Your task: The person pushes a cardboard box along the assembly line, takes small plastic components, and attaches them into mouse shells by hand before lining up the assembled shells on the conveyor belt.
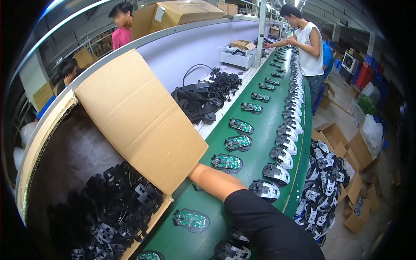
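Note:
My right forearm point(215, 180), in a black sleeve point(268, 221), reaches in from the lower right across the green conveyor belt point(255, 147). It passes behind the raised cardboard flap point(143, 121), which hides my right hand and whatever it touches. Below that flap, the open carton point(26, 173) holds a heap of black plastic mouse parts point(108, 203). Nearest my arm on the belt are mouse bases with green circuit boards point(226, 162) and a row of white-and-black mouse shells point(275, 172). My left hand is outside the picture.
Black cables and small parts point(208, 97) lie piled on the ledge beyond the flap. A white bin point(237, 58) stands farther along. At right, a large box overflows with mouse shells point(318, 190). A person in a white top point(311, 47) works beside the far belt; others are beyond the partition.

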Demonstrator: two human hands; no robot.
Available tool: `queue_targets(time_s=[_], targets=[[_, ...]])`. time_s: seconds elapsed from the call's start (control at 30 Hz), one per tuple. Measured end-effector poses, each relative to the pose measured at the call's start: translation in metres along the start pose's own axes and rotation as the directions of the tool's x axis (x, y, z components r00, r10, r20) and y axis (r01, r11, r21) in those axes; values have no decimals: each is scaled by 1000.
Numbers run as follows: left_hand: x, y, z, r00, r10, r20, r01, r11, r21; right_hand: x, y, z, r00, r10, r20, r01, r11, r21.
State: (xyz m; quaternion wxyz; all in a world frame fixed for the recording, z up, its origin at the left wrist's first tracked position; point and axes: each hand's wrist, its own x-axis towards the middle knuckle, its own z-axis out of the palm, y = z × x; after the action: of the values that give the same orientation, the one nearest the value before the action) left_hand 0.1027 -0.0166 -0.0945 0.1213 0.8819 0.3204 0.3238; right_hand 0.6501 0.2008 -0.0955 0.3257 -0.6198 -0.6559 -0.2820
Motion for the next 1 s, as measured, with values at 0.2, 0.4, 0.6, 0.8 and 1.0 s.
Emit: queue_targets(time_s=[0.2,0.4,0.6,0.8,1.0], targets=[[-1,4,-6,1000,-14,-7,14,1000,0,-1,3,2,1000,18,-23,-18,999,30],[0,8,-7,999,-44,-17,44,999,5,-11,0,4,999,28,-38,-25,997,74],[-3,13,-6,996,-87,22,87,996,-28,-4,2,23,998,69,0,-69,993,98],[-8,15,-9,991,-127,45,129,990,-53,-19,0,27,995,95,24,-98,987,125],[-18,21,-21,988,-153,25,154,987,-47,-12,10,27,995,99,3,-98,981,166]])
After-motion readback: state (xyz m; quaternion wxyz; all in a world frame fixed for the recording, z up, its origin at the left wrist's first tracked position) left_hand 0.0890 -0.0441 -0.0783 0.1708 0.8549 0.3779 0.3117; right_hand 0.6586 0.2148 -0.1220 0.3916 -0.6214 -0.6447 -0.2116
